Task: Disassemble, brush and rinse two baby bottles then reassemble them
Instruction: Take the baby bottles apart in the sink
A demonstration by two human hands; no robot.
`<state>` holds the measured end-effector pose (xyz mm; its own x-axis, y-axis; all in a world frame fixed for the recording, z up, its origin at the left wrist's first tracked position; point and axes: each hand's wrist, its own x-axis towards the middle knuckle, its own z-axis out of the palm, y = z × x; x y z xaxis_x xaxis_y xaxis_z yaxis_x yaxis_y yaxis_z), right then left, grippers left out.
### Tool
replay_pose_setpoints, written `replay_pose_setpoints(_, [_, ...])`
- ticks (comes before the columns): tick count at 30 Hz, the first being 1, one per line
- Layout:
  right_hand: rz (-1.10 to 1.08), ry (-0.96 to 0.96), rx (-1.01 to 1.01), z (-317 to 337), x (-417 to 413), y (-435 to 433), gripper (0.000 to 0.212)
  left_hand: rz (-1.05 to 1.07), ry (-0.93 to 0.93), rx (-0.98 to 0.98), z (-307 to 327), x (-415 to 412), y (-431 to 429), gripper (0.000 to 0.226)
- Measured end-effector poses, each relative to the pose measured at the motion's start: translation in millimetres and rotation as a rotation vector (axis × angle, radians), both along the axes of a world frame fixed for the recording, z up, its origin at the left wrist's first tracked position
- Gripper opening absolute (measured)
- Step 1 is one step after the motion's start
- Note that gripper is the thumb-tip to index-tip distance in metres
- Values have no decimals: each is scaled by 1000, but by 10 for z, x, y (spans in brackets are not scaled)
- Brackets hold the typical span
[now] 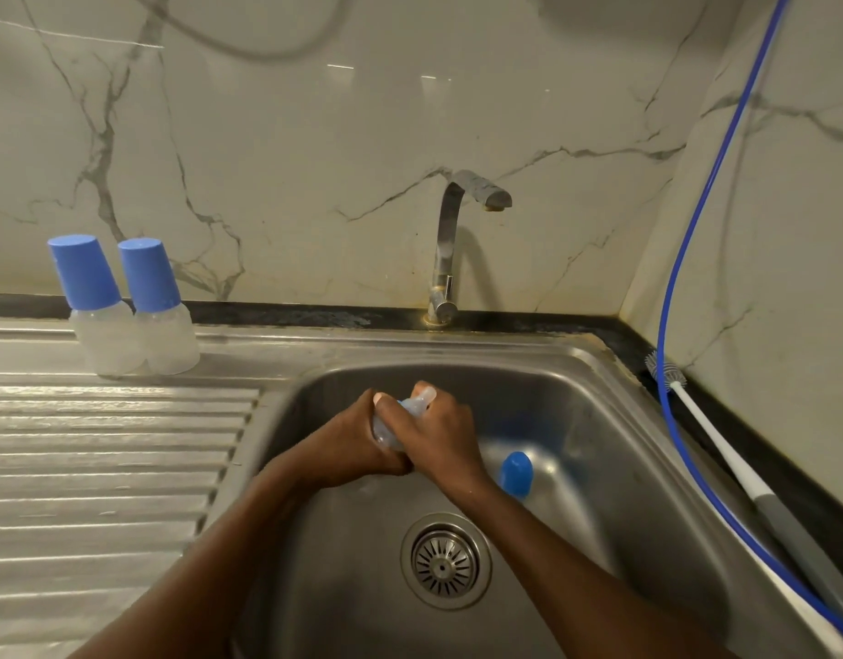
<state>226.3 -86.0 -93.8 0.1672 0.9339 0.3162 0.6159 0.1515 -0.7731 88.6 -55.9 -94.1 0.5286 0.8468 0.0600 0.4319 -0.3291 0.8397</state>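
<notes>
Left of sink [576,354], two capped bottles [134,325], brush [723,449] right, hands [405,461] gripping bottle [412,405]

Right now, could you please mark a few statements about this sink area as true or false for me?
1. The left hand and right hand both grip one bottle over the sink. True.
2. Water is streaming from the tap. False: no stream shows.
3. Two capped bottles stand on the drainboard. True.
4. The bottle brush lies in the basin. False: it lies on the counter at the right.
</notes>
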Motion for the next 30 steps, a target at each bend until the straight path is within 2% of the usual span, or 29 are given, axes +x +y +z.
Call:
replay_pose_setpoints(2, [122,14,48,73,56,5,35,-132,-146,-228,134,-32,-64,34])
replay_pose_setpoints(5, [439,115,-96,148,244,30,24,-185,-198,-544,182,-132,-102,48])
replay_pose_setpoints(8, [655,272,-399,51,388,3,31,-175,-31,-500,39,-150,-75,49])
replay_pose_setpoints(10, [658,369,-496,-35,419,-17,38,-183,34,-423,-35,-98,-62,42])
replay_pose_setpoints(12, [582,453,-499,-80,396,-13,42,-151,8,-357,-43,-73,-48,42])
replay_pose_setpoints(16, [336,403,-444,-112,310,50,64,-7,14,-248,-46,-82,1,53])
replay_pose_setpoints(20, [445,523,-362,-56,354,106,41,11,-92,-259,27,-28,-36,42])
replay_pose_setpoints(22, [533,544,-367,24,408,78,39,-45,-97,-340,93,-52,-47,44])
replay_pose_setpoints(24, [656,555,-411,93,455,27,40,-115,-147,-512,121,-93,-50,62])
replay_pose_setpoints(26, [742,582,-420,171,509,-14,43,-205,-227,-690,156,-162,-54,68])
replay_pose_setpoints(28, [710,691,-371,252,589,-45,45,-361,-235,-814,182,-237,-37,66])
replay_pose_setpoints(30, [545,844,-312,268,728,-43,47,-471,-240,-898,216,-283,-49,63])
